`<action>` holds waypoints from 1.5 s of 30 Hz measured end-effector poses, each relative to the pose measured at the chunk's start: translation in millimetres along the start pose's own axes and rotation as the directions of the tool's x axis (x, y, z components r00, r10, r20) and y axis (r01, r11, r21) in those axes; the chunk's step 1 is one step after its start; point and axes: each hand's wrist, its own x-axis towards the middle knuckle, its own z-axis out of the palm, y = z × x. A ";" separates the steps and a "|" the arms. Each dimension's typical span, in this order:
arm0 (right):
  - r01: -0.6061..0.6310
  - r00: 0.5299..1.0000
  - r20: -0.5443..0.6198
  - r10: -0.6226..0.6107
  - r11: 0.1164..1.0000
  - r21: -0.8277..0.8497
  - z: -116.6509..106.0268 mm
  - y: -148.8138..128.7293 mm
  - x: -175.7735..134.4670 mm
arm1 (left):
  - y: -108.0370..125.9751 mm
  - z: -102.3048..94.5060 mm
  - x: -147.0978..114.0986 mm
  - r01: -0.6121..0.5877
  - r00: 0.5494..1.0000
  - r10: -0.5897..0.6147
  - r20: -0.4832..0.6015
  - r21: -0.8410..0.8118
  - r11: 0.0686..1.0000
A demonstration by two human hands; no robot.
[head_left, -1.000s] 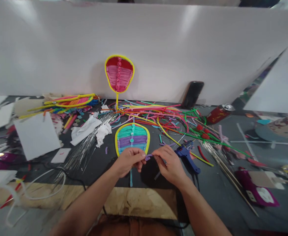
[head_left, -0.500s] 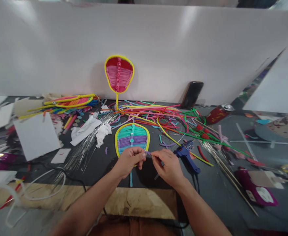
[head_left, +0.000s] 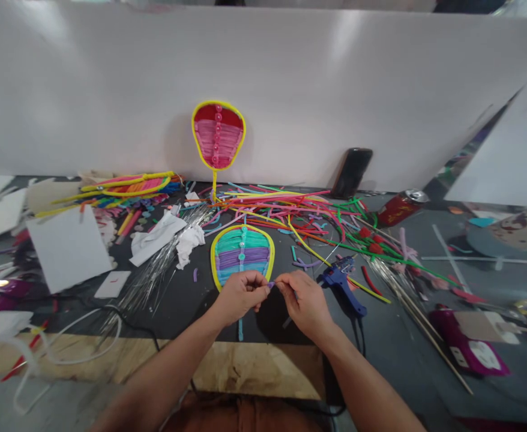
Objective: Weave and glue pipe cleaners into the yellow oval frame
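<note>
Between my fingertips is a short piece of purple pipe cleaner (head_left: 271, 284). My left hand (head_left: 244, 294) pinches one end of it, and the fingers of my right hand (head_left: 304, 297) close on the other. Just behind my left hand lies a fan-shaped piece (head_left: 242, 252) with a yellow rim, teal, purple and blue bands and a line of buttons down its middle; my hand covers its lower part. A teal stem (head_left: 240, 329) shows below. To the right of my right hand rests a blue glue gun (head_left: 342, 285).
A similar pink and red fan (head_left: 218, 137) stands upright against the white board. Loose pipe cleaners (head_left: 281, 207) spread across the back. Further right are a phone (head_left: 352, 173), a red can (head_left: 401, 209) and thin sticks (head_left: 425, 330). Crumpled paper (head_left: 189, 245) and silvery wires (head_left: 155, 276) lie left.
My hands have drawn slightly closer together around the purple piece, and my left fingers have shifted a little to the right. Everything else stays in place.
</note>
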 end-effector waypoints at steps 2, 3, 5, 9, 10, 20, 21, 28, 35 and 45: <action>0.010 1.000 0.011 -0.010 1.000 -0.022 1.2 0.6 -0.6 | 0.2 0.5 -0.4 -0.024 0.999 0.025 -0.024 0.029 0.999; 0.018 1.000 0.020 -0.017 0.999 -0.026 1.5 0.6 -0.9 | 0.0 0.9 -0.5 -0.036 0.998 0.038 -0.041 0.041 0.998; 0.030 0.999 0.035 -0.029 0.999 -0.029 1.9 0.5 -1.2 | -1.0 1.6 -0.7 -0.051 0.995 0.056 -0.081 0.057 0.997; 0.026 0.999 0.023 -0.026 1.000 -0.001 1.4 -0.8 -0.9 | -2.8 2.4 -1.1 -0.081 0.988 0.092 -0.122 0.093 0.992; 0.006 1.000 0.017 -0.007 1.000 0.023 1.0 -1.4 -0.7 | -2.6 2.1 -1.2 -0.091 0.988 0.103 -0.112 0.108 0.990; -0.111 0.990 0.097 0.101 0.989 0.099 -0.7 -4.7 -1.1 | -1.5 -0.7 -3.9 -0.190 0.978 0.208 0.007 0.428 0.884; -0.085 0.993 0.083 0.078 0.994 0.074 -0.1 -4.5 -1.2 | -2.1 -0.1 -4.3 -0.195 0.974 0.227 -0.014 0.458 0.867; 0.113 0.991 -0.053 -0.120 0.987 -0.119 9.1 -2.9 -3.2 | -6.7 8.4 -3.7 -0.130 0.963 0.190 -0.193 0.288 0.949; 0.004 0.998 -0.065 0.000 0.998 0.063 5.9 -6.6 -2.2 | -10.4 12.4 -1.2 -0.058 0.993 0.037 -0.108 -0.200 0.978; 0.029 0.995 0.088 -0.042 0.989 0.146 -5.7 -4.7 1.6 | -0.1 -2.9 -0.3 0.074 0.994 -0.060 0.095 -0.155 0.985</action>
